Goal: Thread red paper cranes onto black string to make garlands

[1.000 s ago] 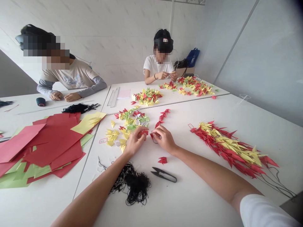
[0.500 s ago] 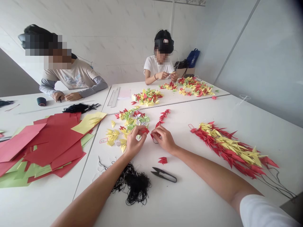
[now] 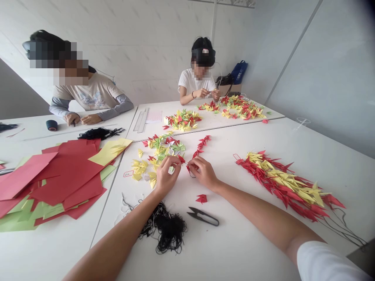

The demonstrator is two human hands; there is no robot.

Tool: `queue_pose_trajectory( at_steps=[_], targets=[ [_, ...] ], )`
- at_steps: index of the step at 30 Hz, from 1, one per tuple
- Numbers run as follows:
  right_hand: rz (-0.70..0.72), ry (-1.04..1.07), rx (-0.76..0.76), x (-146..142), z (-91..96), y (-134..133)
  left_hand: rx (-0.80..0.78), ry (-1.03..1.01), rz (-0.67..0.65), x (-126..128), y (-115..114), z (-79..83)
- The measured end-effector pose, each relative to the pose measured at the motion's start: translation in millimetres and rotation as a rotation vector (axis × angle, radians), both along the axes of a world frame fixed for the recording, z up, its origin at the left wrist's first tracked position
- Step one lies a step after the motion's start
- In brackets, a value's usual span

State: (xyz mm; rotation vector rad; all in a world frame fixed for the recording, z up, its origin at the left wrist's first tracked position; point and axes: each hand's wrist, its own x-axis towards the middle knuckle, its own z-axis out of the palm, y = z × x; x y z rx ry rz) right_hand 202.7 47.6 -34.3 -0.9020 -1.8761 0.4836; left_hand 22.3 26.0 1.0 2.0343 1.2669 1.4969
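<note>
My left hand (image 3: 165,175) is closed in a pinch on a small red folded paper piece (image 3: 181,159) beside the heap of red, yellow and green folded pieces (image 3: 159,152). My right hand (image 3: 204,171) is pinched on the near end of a short string of red folded pieces (image 3: 201,143) that runs away from me across the white table (image 3: 252,242). The two hands are almost touching. One loose red piece (image 3: 201,198) lies just below my right hand.
Black thread snips (image 3: 203,216) and a tangle of black cord (image 3: 168,230) lie near me. A long red and yellow garland (image 3: 285,183) lies at right. Red, yellow and green paper sheets (image 3: 58,175) cover the left table. Two other people work at the far tables.
My left hand has shifted its pinch slightly, lifting the red piece closer to my right hand. The right hand has stayed where it was.
</note>
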Motion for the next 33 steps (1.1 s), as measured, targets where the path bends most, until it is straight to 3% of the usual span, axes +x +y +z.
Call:
queue_pose_trajectory(
  at_steps=[6,12,19,33],
  targets=[
    [0.02,0.023,0.016,0.4,4.0,-2.0,0.051,0.063,-0.034,-0.4,-0.4,-1.7],
    [0.033,0.034,0.023,1.1,4.3,-1.5,-0.053,-0.035,-0.087,-3.9,-1.9,-0.7],
    [0.058,0.039,0.013,1.2,3.7,-0.9,-0.058,-0.092,-0.042,5.6,-5.9,-2.1],
    [0.15,0.121,-0.063,-0.5,2.4,4.2,-0.032,0.001,-0.063,14.6,-8.7,-4.0]
  ],
)
